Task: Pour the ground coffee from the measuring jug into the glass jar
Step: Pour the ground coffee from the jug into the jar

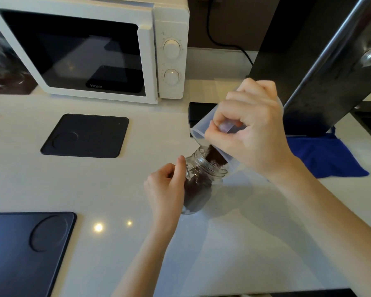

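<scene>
Right of the frame's centre, the right hand (251, 125) grips the handle of the translucent measuring jug (204, 123), tipped steeply — ground coffee (214, 156) slides from its lip into the glass jar (204, 179). Just below, this jar stands on the white worktop (137, 172), the left hand (166, 187) curled closed around its side. Behind sits a microwave (94, 46) — upper left.
</scene>
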### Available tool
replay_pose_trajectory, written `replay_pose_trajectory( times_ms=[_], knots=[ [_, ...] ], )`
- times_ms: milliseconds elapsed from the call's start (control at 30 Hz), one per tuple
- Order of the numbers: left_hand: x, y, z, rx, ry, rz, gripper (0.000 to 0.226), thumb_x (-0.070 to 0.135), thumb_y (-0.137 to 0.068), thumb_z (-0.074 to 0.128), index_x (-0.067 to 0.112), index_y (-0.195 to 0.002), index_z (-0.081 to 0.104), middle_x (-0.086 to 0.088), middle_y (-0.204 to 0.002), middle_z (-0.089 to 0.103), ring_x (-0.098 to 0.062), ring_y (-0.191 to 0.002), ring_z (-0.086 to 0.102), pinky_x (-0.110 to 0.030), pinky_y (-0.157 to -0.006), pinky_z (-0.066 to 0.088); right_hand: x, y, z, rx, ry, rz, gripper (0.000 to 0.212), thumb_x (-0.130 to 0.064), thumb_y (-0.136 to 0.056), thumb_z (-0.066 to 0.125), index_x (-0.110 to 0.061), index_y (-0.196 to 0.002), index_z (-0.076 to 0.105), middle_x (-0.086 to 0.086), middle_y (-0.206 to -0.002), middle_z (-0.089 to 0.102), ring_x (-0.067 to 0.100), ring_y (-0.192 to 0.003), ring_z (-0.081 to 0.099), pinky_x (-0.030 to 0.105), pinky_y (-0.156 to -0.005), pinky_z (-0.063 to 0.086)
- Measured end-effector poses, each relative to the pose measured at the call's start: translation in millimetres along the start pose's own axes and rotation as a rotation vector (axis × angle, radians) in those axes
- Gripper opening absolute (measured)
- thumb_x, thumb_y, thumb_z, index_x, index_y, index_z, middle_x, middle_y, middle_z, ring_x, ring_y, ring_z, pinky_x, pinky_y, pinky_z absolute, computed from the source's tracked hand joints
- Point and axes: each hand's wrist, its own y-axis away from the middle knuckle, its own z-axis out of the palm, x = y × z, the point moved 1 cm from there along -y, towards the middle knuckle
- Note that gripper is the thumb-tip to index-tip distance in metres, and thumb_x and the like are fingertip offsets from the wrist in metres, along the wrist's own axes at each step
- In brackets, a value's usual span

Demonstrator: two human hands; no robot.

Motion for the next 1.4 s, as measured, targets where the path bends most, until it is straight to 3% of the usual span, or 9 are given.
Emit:
replay_pose_trajectory(
  times_ms=[267, 467, 667, 900, 1100, 1200, 1267, 1400],
  knots=[
    [0, 1, 0, 0.007, 0.004, 0.001, 0.057, 0.04, -0.081, 0.053, -0.002, -0.048, 0.033, -0.032, -0.051, 0.039, -0.022, -0.051, 0.03, -0.03, -0.051, 0.023, -3, 0, 1, -0.015, 0.006, -0.038, 0.018, -0.002, -0.065, 0.065, -0.005, -0.051, 0.053, 0.007, -0.051, 0.055, 0.029, -0.062, 0.05, 0.043, -0.068, 0.037],
    [0, 1, 1, 0.014, -0.001, -0.005, 0.054, 0.036, -0.086, 0.056, 0.013, -0.044, 0.029, -0.015, -0.049, 0.037, -0.02, -0.05, 0.03, -0.028, -0.048, 0.02, -6, 1, 2, -0.014, 0.031, -0.081, 0.02, 0.001, -0.063, 0.064, -0.006, -0.05, 0.051, 0.007, -0.05, 0.053, 0.028, -0.06, 0.048, 0.042, -0.069, 0.034],
    [-1, 1, 1, 0.009, -0.007, -0.017, 0.061, 0.046, -0.081, 0.052, -0.002, -0.049, 0.034, -0.033, -0.055, 0.046, -0.021, -0.051, 0.033, -0.032, -0.053, 0.025, -6, 2, 1, 0.001, 0.033, -0.115, 0.02, -0.001, -0.066, 0.062, -0.006, -0.05, 0.05, 0.006, -0.05, 0.051, 0.027, -0.06, 0.047, 0.041, -0.069, 0.033],
    [-3, 0, 2, 0.004, -0.013, -0.025, 0.062, 0.049, -0.079, 0.048, -0.005, -0.051, 0.038, -0.033, -0.057, 0.049, -0.021, -0.052, 0.034, -0.033, -0.053, 0.027, -8, 4, 2, -0.002, 0.007, -0.221, 0.024, -0.002, -0.069, 0.058, -0.007, -0.048, 0.047, 0.006, -0.05, 0.048, 0.024, -0.061, 0.043, 0.044, -0.066, 0.034],
    [-3, 0, 2, 0.003, -0.01, -0.02, 0.063, 0.05, -0.077, 0.048, -0.006, -0.051, 0.038, -0.033, -0.057, 0.049, -0.021, -0.052, 0.035, -0.031, -0.054, 0.028, -6, 5, 0, 0.029, -0.016, -0.169, 0.024, -0.001, -0.066, 0.063, -0.007, -0.047, 0.049, 0.005, -0.049, 0.051, 0.022, -0.062, 0.045, 0.043, -0.067, 0.035],
    [-3, 0, 0, 0.014, -0.015, -0.006, 0.061, 0.048, -0.078, 0.048, -0.004, -0.049, 0.034, -0.033, -0.055, 0.046, -0.021, -0.052, 0.033, -0.032, -0.053, 0.026, -1, 4, -2, 0.001, -0.071, -0.068, 0.023, -0.001, -0.065, 0.064, -0.005, -0.048, 0.05, 0.004, -0.048, 0.049, 0.021, -0.06, 0.045, 0.041, -0.068, 0.035],
    [-3, 0, -1, 0.022, -0.008, 0.006, 0.056, 0.043, -0.079, 0.05, 0.0, -0.048, 0.031, -0.03, -0.051, 0.039, -0.019, -0.051, 0.031, -0.031, -0.051, 0.023, 9, 1, -5, -0.014, -0.17, 0.106, 0.021, -0.006, -0.068, 0.063, -0.001, -0.051, 0.052, 0.005, -0.049, 0.047, 0.02, -0.059, 0.043, 0.038, -0.067, 0.036],
    [-10, -4, -7, 0.05, 0.043, -0.014, 0.054, 0.017, -0.084, 0.054, 0.019, -0.04, 0.022, 0.006, -0.037, 0.021, -0.008, -0.043, 0.018, -0.024, -0.044, 0.013, 30, 9, -6, 0.004, -0.473, 0.567, 0.017, -0.002, -0.074, 0.062, -0.004, -0.061, 0.053, 0.009, -0.057, 0.048, 0.02, -0.058, 0.046, 0.026, -0.055, 0.04]
  ],
)
